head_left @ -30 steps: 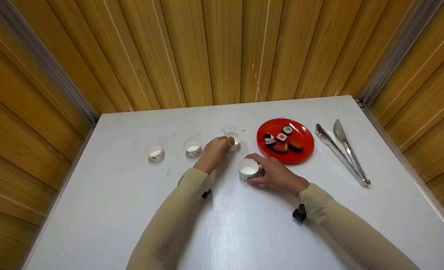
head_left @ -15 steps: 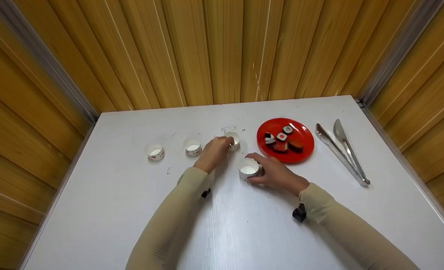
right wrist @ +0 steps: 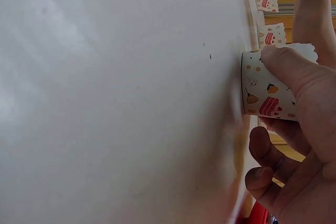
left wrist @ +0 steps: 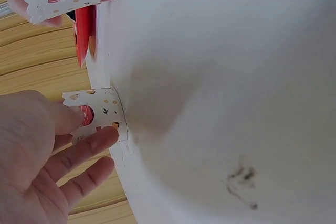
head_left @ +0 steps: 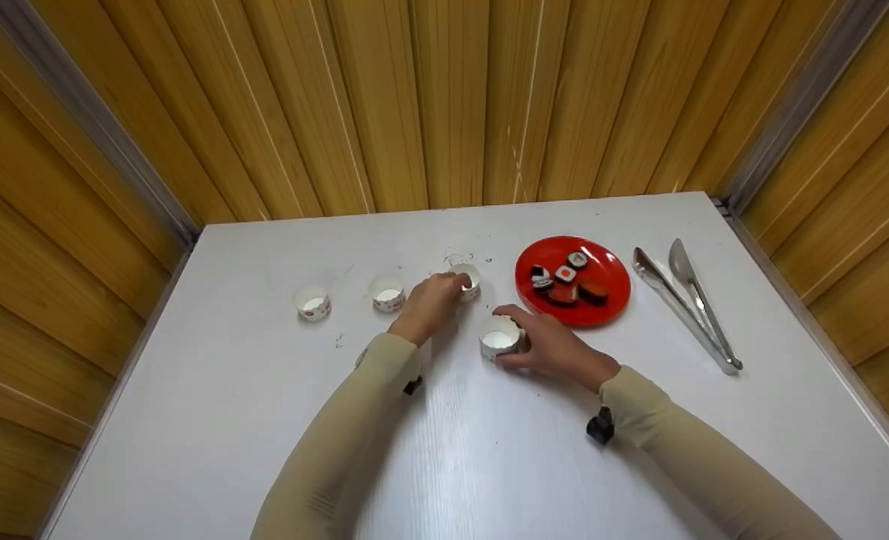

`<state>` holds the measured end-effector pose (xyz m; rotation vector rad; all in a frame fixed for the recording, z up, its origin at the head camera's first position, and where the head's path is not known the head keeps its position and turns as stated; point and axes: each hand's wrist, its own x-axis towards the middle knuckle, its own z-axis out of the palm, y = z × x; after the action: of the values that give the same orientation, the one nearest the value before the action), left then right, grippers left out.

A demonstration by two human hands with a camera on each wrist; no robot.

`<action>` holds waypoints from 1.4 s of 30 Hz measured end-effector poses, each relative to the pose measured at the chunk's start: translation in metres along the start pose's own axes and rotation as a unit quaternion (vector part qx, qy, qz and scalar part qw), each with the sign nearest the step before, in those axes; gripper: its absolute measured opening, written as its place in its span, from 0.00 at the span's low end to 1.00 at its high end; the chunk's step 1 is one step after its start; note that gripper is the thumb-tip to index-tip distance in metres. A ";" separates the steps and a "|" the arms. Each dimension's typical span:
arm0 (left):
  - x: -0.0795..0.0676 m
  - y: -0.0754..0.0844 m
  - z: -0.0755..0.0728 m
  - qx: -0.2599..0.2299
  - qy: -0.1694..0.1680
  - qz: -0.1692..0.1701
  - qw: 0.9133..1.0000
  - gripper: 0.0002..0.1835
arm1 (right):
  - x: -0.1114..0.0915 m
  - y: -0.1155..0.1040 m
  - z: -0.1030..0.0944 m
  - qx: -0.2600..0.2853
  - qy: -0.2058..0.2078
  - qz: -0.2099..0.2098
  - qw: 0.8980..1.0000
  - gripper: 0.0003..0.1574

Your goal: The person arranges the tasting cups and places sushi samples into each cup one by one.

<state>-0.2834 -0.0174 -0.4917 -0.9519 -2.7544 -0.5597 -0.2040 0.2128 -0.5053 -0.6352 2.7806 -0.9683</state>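
Observation:
My left hand (head_left: 433, 300) holds a small white paper baking cup (left wrist: 107, 109) by its near side. In the left wrist view the thumb lies against its printed wall, with other fingers spread below. A second baking cup (head_left: 500, 339), nearer to me, sits between the thumb and fingers of my right hand (head_left: 553, 345). Seen from the right wrist, this cup (right wrist: 269, 93) stands on the table with the thumb on its wall and two fingers curled free of it. Both cups are upright; the insides I can see hold nothing.
Two more baking cups stand to the left, one (head_left: 388, 296) beside the left hand and another (head_left: 313, 306) farther out. Behind the right hand is a red plate (head_left: 613, 296) with several sushi pieces (head_left: 565, 274). Metal tongs (head_left: 688, 315) lie right of it. Wooden panels (head_left: 444, 105) border the table.

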 end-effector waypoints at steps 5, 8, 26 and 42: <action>0.000 -0.001 0.000 -0.003 -0.002 -0.007 1.000 0.11 | 0.000 0.000 0.000 -0.001 0.003 0.000 1.000 0.48; 0.000 0.000 0.000 -0.006 -0.002 -0.011 1.000 0.12 | 0.000 0.000 0.000 -0.002 0.004 0.004 1.000 0.48; -0.010 0.004 -0.012 -0.038 0.039 0.040 0.998 0.18 | 0.000 -0.003 -0.001 -0.005 -0.001 0.002 1.000 0.50; -0.024 0.022 -0.024 -0.064 0.046 0.082 0.994 0.17 | 0.001 0.001 0.000 0.014 -0.006 0.014 1.000 0.49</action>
<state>-0.2497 -0.0243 -0.4700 -1.1372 -2.5557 -0.7401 -0.2048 0.2128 -0.5057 -0.5960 2.7530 -0.9922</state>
